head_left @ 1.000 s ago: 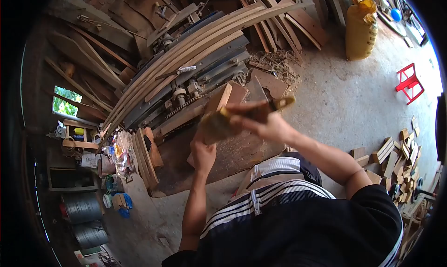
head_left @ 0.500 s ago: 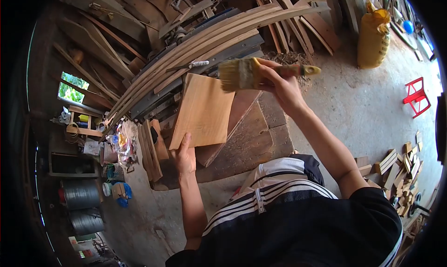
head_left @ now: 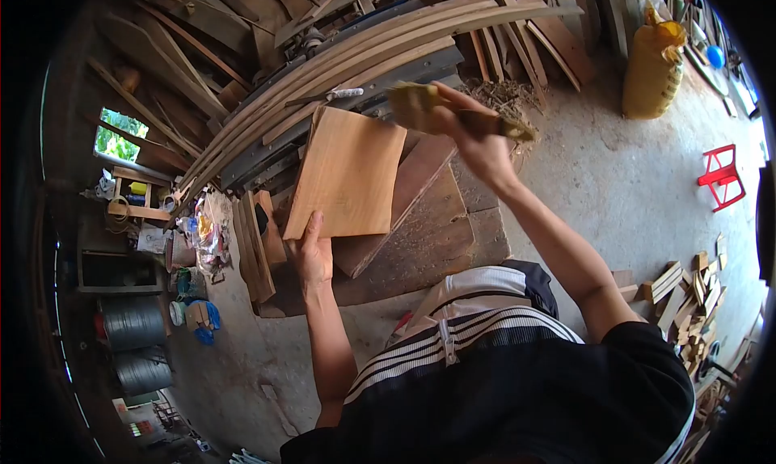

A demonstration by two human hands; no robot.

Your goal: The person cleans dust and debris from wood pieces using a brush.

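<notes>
My left hand (head_left: pixel 313 254) grips the lower left corner of a light wooden board (head_left: pixel 349 173), with the thumb on its face. The board is tilted up over the workbench. My right hand (head_left: pixel 478 145) is closed on a wide brush (head_left: pixel 416 108), which is smeared by motion. Its bristles point left, above the board's upper right corner and apart from it. Beneath the board, a darker reddish plank (head_left: pixel 420 181) lies slanted on the dusty bench top (head_left: pixel 436 242).
Long curved wood strips (head_left: pixel 364 48) lie behind the board beside a white-handled tool (head_left: pixel 347 93). A yellow sack (head_left: pixel 651 72) and a red stool (head_left: pixel 721 177) stand at the right. Wood offcuts (head_left: pixel 687 302) are heaped at the lower right.
The brush has turned from showing its broad face to a narrower, tilted side and moved slightly up. The board has shifted a little up and left in view with my left hand.
</notes>
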